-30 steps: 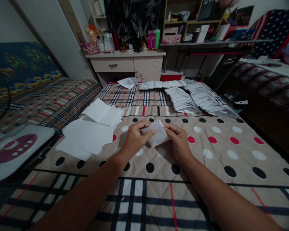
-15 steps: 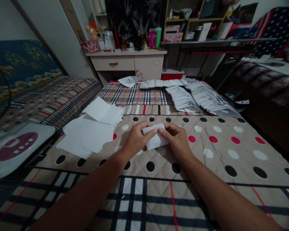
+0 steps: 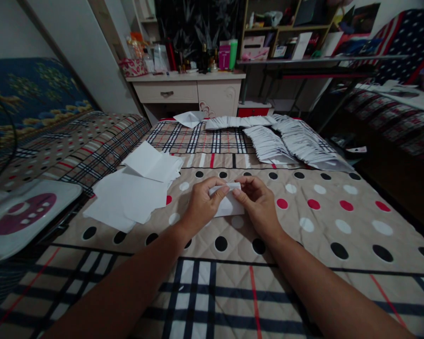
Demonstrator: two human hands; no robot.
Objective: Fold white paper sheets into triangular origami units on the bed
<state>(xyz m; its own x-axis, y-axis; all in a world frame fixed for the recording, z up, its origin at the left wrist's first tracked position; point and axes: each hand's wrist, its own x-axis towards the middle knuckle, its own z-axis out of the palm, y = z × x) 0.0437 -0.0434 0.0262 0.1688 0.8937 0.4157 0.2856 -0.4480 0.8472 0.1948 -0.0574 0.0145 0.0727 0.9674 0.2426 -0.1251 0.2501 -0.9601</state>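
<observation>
Both of my hands pinch one small folded white paper [image 3: 229, 205] just above the quilted bedspread [image 3: 304, 221]. My left hand [image 3: 202, 203] grips its left end with thumb and fingers closed. My right hand [image 3: 256, 202] holds its right end, fingers curled over the top edge. The paper is folded into a narrow strip, partly hidden by my fingers. A loose pile of flat white paper sheets [image 3: 134, 193] lies to the left of my hands.
Rows of folded white papers [image 3: 286, 141] are laid out at the far end of the bed. A white and maroon fan base [image 3: 17, 221] sits at the left edge. A dresser [image 3: 187, 92] and cluttered shelves stand beyond. The floor drops away on the right.
The paper went from a wider, open shape to a narrower folded strip. My hands came closer together and pressed its top edge down.
</observation>
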